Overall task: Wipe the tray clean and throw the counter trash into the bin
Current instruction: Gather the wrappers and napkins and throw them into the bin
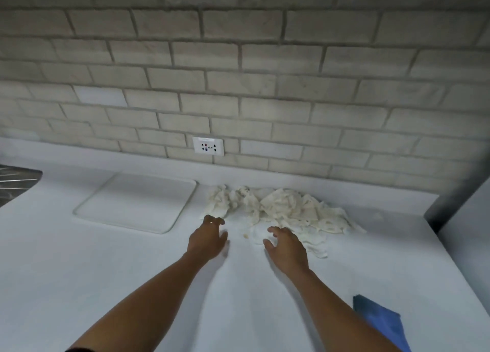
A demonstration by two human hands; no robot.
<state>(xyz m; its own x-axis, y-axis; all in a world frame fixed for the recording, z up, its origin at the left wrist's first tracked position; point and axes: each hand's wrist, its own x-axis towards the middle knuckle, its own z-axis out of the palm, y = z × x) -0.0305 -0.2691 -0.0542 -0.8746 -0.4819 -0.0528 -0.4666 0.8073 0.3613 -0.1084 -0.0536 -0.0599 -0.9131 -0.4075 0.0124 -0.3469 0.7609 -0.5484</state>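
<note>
A flat white tray (135, 201) lies on the white counter (106, 272) at the back left. Right of it, against the wall, spreads a heap of pale shredded trash (281, 208), with thinner scraps trailing forward. My left hand (208, 239) hovers at the heap's near left edge, fingers curled and apart, holding nothing. My right hand (287, 248) reaches over the front scraps, fingers spread and empty. A folded blue cloth (381, 322) lies near the counter's front right.
A brick wall with a white power socket (208, 146) rises behind the counter. A metal sink edge (16, 184) shows at the far left. A dark vertical panel (456, 197) bounds the counter on the right.
</note>
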